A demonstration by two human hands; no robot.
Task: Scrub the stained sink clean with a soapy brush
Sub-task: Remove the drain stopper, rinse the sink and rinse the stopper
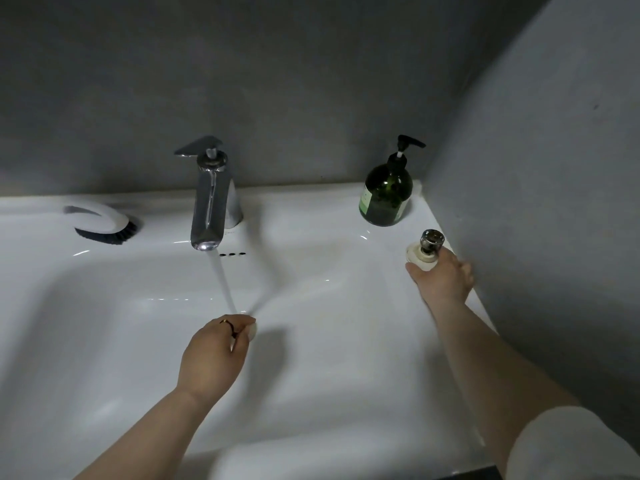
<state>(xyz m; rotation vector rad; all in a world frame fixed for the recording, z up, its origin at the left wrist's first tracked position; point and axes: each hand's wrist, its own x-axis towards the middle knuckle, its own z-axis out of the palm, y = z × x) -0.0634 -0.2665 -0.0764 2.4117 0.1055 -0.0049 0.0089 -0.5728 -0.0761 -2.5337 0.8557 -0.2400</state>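
Left hand [214,355] under running water [223,282] seemingly pinches white piece [253,331]; right hand [443,280] grasps stopper [426,251].

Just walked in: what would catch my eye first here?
Water streams from the chrome faucet at the back of the white sink onto the left hand, which grips a small pale object. The right hand holds a drain stopper on the right rim. The brush lies untouched on the back-left rim.

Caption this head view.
Left hand holds a small white piece under the tap; right hand grips the drain plug; brush lies unused.
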